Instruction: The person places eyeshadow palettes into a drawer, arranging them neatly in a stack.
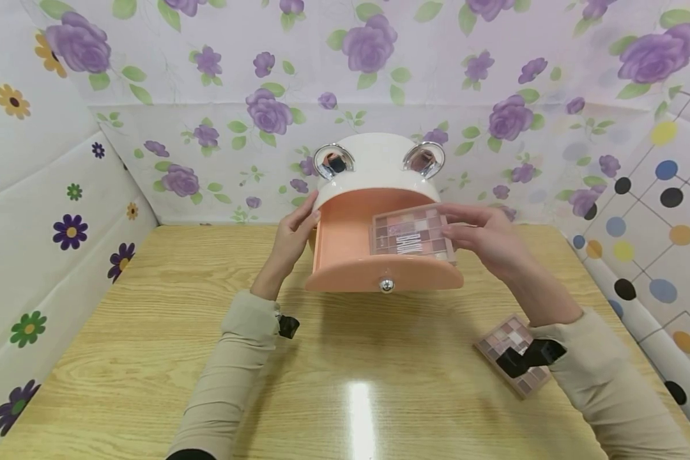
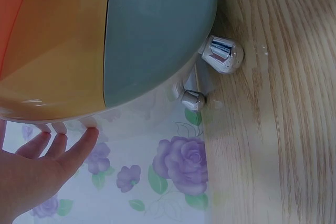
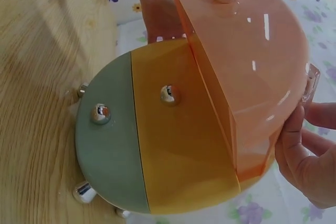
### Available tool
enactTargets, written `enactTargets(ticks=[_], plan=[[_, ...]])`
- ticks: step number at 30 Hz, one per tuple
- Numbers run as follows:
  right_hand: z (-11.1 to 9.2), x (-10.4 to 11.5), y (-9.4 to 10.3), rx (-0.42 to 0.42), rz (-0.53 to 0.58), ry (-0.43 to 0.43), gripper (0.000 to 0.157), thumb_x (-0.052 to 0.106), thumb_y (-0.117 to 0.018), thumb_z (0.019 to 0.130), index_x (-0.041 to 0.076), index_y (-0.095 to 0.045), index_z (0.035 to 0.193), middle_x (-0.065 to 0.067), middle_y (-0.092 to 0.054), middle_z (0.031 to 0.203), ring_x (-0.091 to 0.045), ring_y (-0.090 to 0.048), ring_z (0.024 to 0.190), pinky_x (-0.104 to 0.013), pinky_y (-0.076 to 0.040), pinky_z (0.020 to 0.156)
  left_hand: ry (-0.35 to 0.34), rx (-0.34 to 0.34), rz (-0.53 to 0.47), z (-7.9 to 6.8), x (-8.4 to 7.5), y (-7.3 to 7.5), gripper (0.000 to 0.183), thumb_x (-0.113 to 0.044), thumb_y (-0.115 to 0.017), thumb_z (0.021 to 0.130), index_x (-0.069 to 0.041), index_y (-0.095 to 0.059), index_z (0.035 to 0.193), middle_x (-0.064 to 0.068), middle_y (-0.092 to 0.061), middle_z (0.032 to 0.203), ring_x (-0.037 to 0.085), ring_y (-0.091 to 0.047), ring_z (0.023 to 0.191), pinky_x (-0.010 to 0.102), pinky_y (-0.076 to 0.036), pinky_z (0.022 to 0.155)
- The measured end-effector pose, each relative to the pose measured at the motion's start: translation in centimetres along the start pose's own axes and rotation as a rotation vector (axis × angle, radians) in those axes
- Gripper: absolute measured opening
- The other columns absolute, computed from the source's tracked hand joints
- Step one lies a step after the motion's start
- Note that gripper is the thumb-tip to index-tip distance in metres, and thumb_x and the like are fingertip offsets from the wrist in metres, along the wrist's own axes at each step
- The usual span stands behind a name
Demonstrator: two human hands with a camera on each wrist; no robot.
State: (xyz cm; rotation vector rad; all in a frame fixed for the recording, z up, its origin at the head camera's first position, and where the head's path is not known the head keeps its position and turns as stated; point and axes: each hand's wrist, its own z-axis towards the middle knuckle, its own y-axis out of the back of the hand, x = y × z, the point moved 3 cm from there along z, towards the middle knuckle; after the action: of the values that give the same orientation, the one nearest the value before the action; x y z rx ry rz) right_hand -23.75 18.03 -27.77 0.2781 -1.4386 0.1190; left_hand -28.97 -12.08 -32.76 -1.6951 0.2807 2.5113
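An egg-shaped storage box with a white top and two chrome rings stands at the back of the table. Its top drawer, peach with a chrome knob, is pulled out. My right hand pinches the right edge of a clear-lidded eyeshadow palette, held tilted over the drawer's right half. From the right wrist view, only an edge of the palette shows beyond the drawer front. With its fingers fairly straight, my left hand rests its fingertips against the side of the box.
A second eyeshadow palette lies on the wooden table under my right forearm, partly covered by the wrist strap. Below the top drawer are a yellow drawer and a grey-green drawer. Flowered cloth hangs close behind the box.
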Motion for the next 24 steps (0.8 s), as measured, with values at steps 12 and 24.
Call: enactTargets(ticks=[12, 24], plan=[[-0.1, 1.2, -0.5, -0.037, -0.453, 0.025, 0.04, 0.003, -0.066, 0.081, -0.007, -0.056, 0.118, -0.025, -0.061, 0.105, -0.013, -0.062, 0.063, -0.029, -0.052, 0.055, 0.0, -0.001, -0.003, 0.0, -0.1, -0.1, 0.047, -0.012, -0.044, 0.095, -0.004, -0.033, 0.14, 0.008, -0.026, 0.147, 0.016, -0.025, 0.133, 0.035, -0.032, 0.103], [-1.0, 0.6, 0.9, -0.109, -0.569, 0.114, 0.034, 0.016, -0.068, 0.082, -0.001, -0.063, 0.111, -0.017, -0.064, 0.102, -0.015, -0.061, 0.059, -0.027, -0.05, 0.051, -0.003, -0.003, -0.008, -0.1, -0.1, -0.1, 0.047, -0.01, -0.044, 0.095, -0.002, -0.032, 0.14, 0.009, -0.026, 0.147, 0.017, -0.026, 0.133, 0.035, -0.032, 0.103]])
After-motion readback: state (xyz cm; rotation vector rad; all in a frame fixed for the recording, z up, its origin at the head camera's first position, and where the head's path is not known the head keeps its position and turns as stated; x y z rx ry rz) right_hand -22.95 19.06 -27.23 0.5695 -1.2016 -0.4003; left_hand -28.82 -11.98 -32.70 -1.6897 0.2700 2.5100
